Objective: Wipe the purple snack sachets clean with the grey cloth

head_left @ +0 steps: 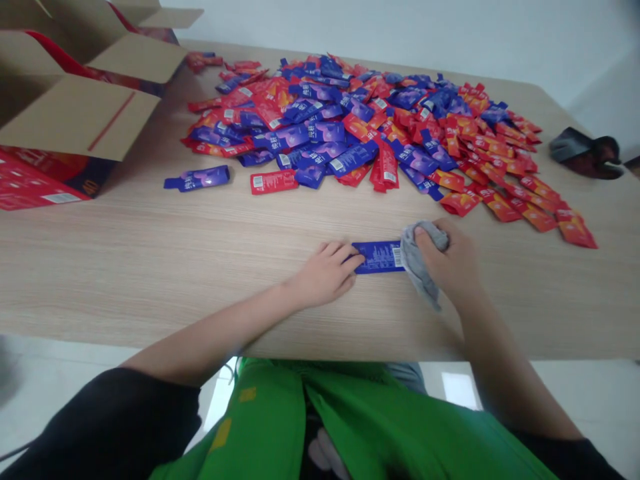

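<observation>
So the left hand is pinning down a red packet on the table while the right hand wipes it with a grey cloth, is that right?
Not quite: the packet is blue, not red, as the head view shows. The rest holds: the left hand pins it flat on the table while the right hand presses a grey cloth to its end.

A: Blue sachet [377, 257]: position?
B: Flat on the table [150, 267], lengthwise along the near edge, just right of its middle. White barcode patch at its right end.
A: Cloth?
B: Grey cloth [419, 263], crumpled, touching the sachet's right end, trailing toward the near edge.
</observation>
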`<state>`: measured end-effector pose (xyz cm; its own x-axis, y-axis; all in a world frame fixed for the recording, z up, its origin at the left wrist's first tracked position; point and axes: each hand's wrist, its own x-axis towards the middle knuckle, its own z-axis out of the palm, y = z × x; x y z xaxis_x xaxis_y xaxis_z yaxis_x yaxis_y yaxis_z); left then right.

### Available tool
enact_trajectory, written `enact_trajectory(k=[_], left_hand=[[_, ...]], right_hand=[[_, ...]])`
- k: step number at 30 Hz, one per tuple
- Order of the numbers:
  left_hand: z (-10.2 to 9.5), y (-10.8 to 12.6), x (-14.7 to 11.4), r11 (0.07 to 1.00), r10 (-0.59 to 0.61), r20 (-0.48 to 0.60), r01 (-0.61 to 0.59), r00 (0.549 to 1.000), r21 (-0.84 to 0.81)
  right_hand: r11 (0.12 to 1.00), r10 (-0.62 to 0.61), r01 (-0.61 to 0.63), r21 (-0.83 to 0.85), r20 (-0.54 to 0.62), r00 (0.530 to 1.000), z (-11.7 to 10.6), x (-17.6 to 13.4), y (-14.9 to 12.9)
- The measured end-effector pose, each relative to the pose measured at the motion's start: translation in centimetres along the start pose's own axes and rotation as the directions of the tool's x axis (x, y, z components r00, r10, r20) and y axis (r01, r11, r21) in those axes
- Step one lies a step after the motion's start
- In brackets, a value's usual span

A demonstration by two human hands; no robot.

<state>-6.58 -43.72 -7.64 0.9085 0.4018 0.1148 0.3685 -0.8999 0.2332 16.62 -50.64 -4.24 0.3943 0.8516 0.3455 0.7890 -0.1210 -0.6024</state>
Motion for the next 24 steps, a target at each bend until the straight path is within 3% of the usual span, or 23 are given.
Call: enact_trajectory(k=[4,8,11,18,21,24], left_hand=[[0.7,-0.1,-0.7,0.999,0.034,-0.026,-0.035,0.999,-0.020],[0.9,-0.4,-0.8,0.998,0.034,-0.066,-0.038,0.997,-0.046],[0.9,-0.3,-0.9,0.998,0.027,-0.123,-0.033,0.992,-0.044],[1.5,0.9,-1.1,0.998,-0.006,-0.186,0.018,0.983,0.064],[1.5,0.9,-1.3,0.997,-0.014,-0.174,0.026,0.985,0.069],[1.2,0.9,-1.3,0.998,-0.044,-0.132,0.051,0.990,0.048]], right_hand=[[0.973,-0.227,0.228,-0.017,0.063,0.972,2.8,0.3,-2.0],[0.908,-0.352,0.394,-0.143,0.253,0.901,5.9,-0.9,-2.2],[0.892,-0.300,0.374,-0.255,0.285,0.910,6.5,-1.6,-0.6],[0.934,-0.175,0.212,-0.289,0.147,0.973,4.2,-0.1,3.7],[0.956,-0.165,0.179,-0.233,0.076,0.983,3.8,0.6,2.8],[0.955,-0.251,0.257,-0.147,0.059,0.966,4.5,0.5,0.2]])
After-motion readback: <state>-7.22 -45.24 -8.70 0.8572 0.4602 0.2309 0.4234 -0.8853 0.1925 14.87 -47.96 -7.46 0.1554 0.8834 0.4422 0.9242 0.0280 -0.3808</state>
